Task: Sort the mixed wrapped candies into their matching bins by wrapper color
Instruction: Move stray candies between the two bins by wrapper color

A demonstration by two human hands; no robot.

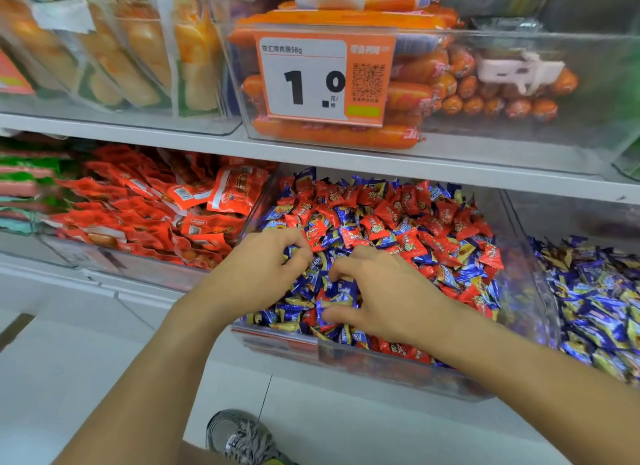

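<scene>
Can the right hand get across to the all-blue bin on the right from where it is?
Probably yes. The right hand lies in the mixed bin, fingers curled into blue candies, and the blue bin stands alongside with an open top; only the clear wall between needs clearing.

A white shelf point(346, 156) ran across the view from 9 to 3 o'clock, carrying clear tubs of orange sausages point(485, 94) behind a price tag point(322, 77). Toward 6 o'clock lay a pale tiled floor point(86, 354). Light was even and bright, without hard shadows.
</scene>
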